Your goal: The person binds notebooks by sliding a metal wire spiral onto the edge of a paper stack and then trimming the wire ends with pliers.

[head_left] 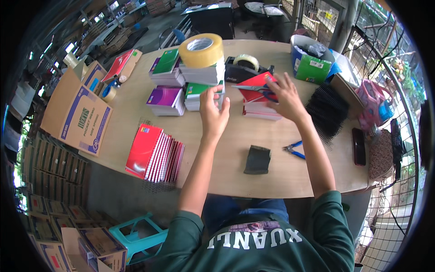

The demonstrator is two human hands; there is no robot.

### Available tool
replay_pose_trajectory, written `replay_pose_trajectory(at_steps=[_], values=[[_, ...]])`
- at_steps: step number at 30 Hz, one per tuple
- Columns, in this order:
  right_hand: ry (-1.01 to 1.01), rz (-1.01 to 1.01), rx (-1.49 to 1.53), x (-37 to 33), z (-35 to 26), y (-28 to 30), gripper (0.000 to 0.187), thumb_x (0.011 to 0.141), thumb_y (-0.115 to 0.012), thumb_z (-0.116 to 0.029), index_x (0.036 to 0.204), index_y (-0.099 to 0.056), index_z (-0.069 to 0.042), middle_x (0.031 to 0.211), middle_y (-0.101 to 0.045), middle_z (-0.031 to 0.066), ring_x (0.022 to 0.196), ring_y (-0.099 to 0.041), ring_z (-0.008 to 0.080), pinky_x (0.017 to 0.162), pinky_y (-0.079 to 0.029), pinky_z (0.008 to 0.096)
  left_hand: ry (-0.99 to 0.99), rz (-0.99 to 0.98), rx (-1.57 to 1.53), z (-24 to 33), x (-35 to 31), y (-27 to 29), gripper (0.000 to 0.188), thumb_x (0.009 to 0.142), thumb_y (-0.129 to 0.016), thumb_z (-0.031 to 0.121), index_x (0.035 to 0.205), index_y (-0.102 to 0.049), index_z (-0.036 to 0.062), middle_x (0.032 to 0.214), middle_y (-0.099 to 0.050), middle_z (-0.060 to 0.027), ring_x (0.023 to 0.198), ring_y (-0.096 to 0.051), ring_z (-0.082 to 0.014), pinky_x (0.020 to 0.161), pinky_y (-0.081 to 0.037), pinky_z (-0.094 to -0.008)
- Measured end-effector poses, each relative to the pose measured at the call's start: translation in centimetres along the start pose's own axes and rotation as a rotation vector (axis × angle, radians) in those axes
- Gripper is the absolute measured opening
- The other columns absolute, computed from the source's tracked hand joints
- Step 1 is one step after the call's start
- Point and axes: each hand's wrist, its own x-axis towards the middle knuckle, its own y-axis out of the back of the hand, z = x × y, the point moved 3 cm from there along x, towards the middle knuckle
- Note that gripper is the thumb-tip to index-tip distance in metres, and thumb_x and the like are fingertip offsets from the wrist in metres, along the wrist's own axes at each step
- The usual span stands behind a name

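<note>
While the left hand (214,113) hung empty over the worktop (226,172) near the green-topped notebook stack (195,89), grip loosely parted, the right hand (288,97) was at the blue-handled scissors (259,89), over the red notebook stack (260,111); blurry there, couldn't tell if that grip held them. Pliers (291,148) lay nearer the person.
</note>
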Motion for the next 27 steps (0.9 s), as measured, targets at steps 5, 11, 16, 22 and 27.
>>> replay_pose_trajectory(at_steps=[5, 11, 16, 22, 27], values=[[-0.017, -0.085, -0.012, -2.7, 1.0, -3.7, 0.060, 0.086, -0.074, -0.036, 0.142, -0.057, -0.026, 0.149, -0.043, 0.0188, 0.144, -0.032, 0.0423, 0.112, -0.030, 0.0649, -0.384, -0.541, 0.002, 2.4, 7.0, -10.6, 0.037, 0.084, -0.061, -0.008, 0.117, -0.068, 0.0058, 0.119, -0.065, -0.0112, 0.109, -0.062, -0.0263, 0.094, -0.052, -0.0364], [0.074, 0.098, 0.077, -2.5, 0.1, -2.0, 0.050, 0.083, -0.078, -0.032, 0.131, -0.069, -0.022, 0.126, -0.055, 0.0191, 0.123, -0.048, 0.0378, 0.107, -0.037, 0.0501, -0.254, -1.396, 0.428, 0.4, 11.3, -20.7, 0.050, 0.079, -0.076, 0.003, 0.126, -0.069, 0.0179, 0.115, -0.073, -0.0114, 0.112, -0.066, -0.0299, 0.098, -0.053, -0.0402], [0.074, 0.126, 0.109, -2.7, 0.3, -1.6, 0.048, 0.082, -0.078, -0.032, 0.128, -0.070, -0.020, 0.124, -0.054, 0.0187, 0.119, -0.048, 0.0362, 0.104, -0.038, 0.0504, -0.535, -1.293, 0.481, 1.2, 14.5, -20.0, 0.042, 0.072, -0.081, 0.007, 0.112, -0.076, 0.0158, 0.099, -0.076, -0.0127, 0.094, -0.072, -0.0281, 0.086, -0.057, -0.0397], [-0.031, 0.029, -0.034, -3.3, 0.9, -1.1, 0.063, 0.080, -0.080, -0.036, 0.139, -0.060, -0.026, 0.138, -0.045, 0.0212, 0.133, -0.041, 0.0406, 0.112, -0.030, 0.0635, -0.529, -0.500, 0.402, 7.9, 16.8, -7.5, 0.027, 0.083, -0.062, -0.009, 0.107, -0.060, 0.0039, 0.095, -0.068, -0.0205, 0.089, -0.070, -0.0351, 0.079, -0.054, -0.0376], [-0.249, 0.251, 1.491, -8.2, -3.4, 4.1, 0.061, 0.086, -0.080, -0.007, 0.137, -0.050, 0.007, 0.141, -0.053, 0.0143, 0.122, -0.057, 0.0191, 0.093, -0.054, 0.0364, -0.089, -0.274, -0.327, 9.1, -2.6, 0.1, 0.058, 0.098, -0.059, 0.001, 0.146, -0.028, 0.0028, 0.124, -0.056, -0.0124, 0.112, -0.060, -0.0191, 0.090, -0.051, -0.0299]])
